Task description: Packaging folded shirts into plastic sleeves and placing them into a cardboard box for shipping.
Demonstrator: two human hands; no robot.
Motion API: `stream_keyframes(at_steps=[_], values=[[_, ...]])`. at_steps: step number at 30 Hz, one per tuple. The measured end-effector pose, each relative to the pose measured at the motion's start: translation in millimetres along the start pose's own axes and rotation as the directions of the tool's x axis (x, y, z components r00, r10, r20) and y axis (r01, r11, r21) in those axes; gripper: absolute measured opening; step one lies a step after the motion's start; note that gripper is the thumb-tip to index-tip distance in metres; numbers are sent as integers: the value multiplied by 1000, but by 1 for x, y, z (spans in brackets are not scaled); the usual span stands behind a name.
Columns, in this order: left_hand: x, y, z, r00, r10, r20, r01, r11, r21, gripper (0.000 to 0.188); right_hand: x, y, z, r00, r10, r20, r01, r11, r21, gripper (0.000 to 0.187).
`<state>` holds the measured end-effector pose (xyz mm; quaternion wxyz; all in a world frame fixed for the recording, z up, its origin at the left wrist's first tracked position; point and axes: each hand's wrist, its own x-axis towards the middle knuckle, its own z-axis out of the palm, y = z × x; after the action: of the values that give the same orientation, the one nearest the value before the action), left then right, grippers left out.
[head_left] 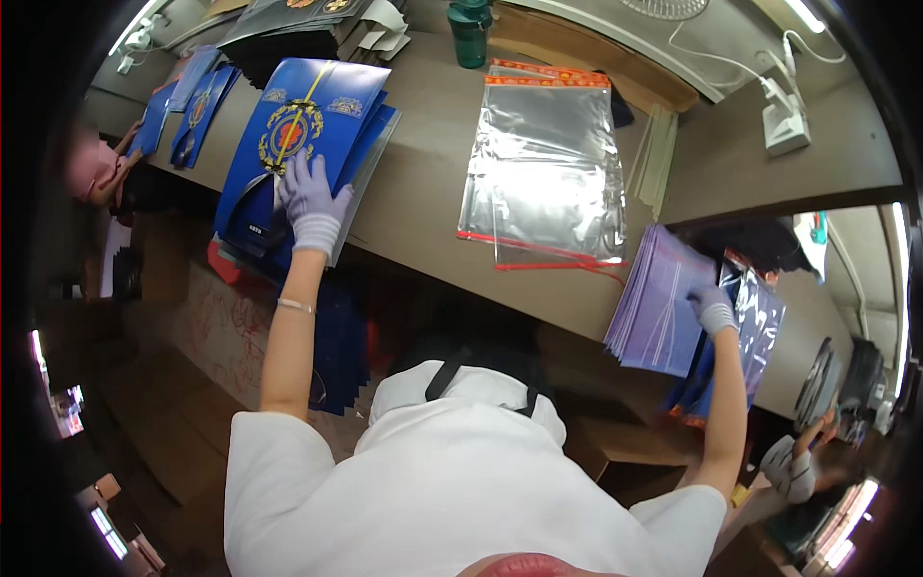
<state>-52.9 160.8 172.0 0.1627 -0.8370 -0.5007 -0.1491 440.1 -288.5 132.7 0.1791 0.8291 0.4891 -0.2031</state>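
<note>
My left hand, in a pale glove, lies with fingers spread on a blue printed paper bag. That bag tops a stack at the left of the table; a black ribbon-like handle shows beside my fingers. On the right, my gloved right hand rests at the edge of a stack of purple bags. Its fingers are bent and slightly blurred; whether they pinch anything is hidden. Beside it, blue bags in shiny clear plastic hang past the table's front edge. Between my hands lie clear plastic sleeves with red edges.
A dark green cup stands at the back of the table. Stacked dark printed sheets sit at the back left. A power strip is mounted at the right. Other people work at far left and far right.
</note>
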Motion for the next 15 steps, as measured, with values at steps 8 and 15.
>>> stream_keyframes(at_steps=[8, 15], values=[[53, -37, -3, 982, 190, 7, -186, 950, 252, 33, -26, -171, 45, 938, -179, -298, 299, 854, 427, 17], [41, 0, -172, 755, 577, -311, -640, 752, -157, 30, -91, -270, 74, 971, 214, -107, 202, -495, 845, 62]])
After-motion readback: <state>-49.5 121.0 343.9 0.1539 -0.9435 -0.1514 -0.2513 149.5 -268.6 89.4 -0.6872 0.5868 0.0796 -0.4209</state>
